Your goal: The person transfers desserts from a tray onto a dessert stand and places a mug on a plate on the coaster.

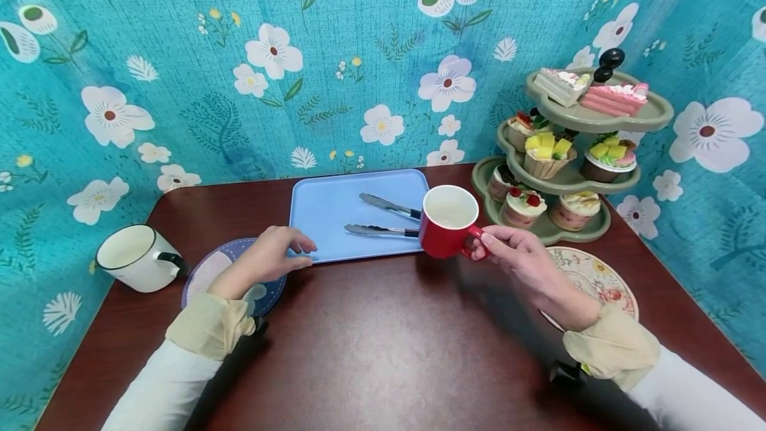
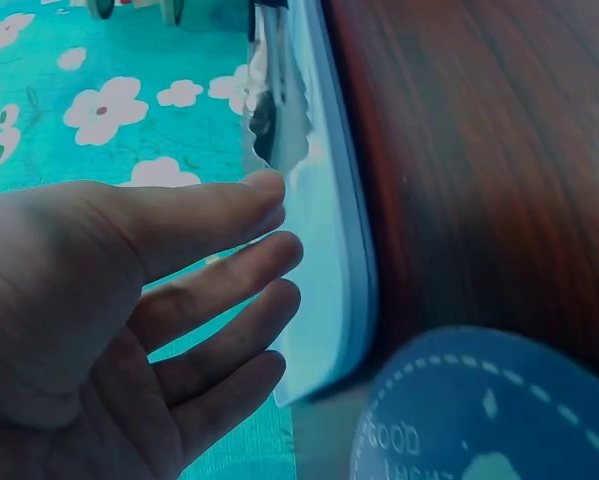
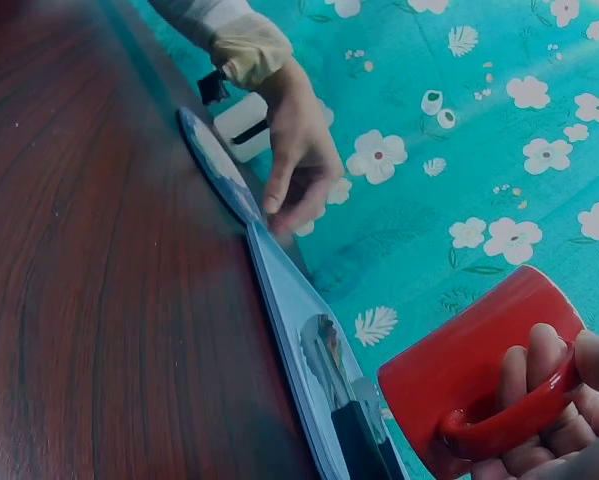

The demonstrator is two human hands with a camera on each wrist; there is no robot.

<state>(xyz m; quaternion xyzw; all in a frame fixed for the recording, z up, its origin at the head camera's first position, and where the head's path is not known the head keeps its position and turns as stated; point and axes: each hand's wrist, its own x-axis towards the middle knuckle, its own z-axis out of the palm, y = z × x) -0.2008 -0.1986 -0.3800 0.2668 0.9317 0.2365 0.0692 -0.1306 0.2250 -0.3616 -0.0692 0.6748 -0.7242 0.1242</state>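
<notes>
My right hand (image 1: 529, 261) grips the handle of a red mug (image 1: 439, 237) with a white inside. The mug is held upright over the right end of a light blue tray (image 1: 320, 211), which carries metal tongs (image 1: 377, 230) with black handles. In the right wrist view, fingers curl through the mug's handle (image 3: 514, 425). My left hand (image 1: 269, 251) hovers at the tray's left front corner, above a round blue mat (image 1: 206, 271). Its fingers are loosely bent and hold nothing, as the left wrist view shows.
A white mug (image 1: 134, 261) with a black handle stands at the left. On the right is a three-tier green stand (image 1: 598, 122) with cake slices (image 1: 613, 100) and several cupcakes (image 1: 571, 210). A floral round plate or mat (image 1: 598, 278) lies below my right wrist. A flowered curtain surrounds the table's back and sides.
</notes>
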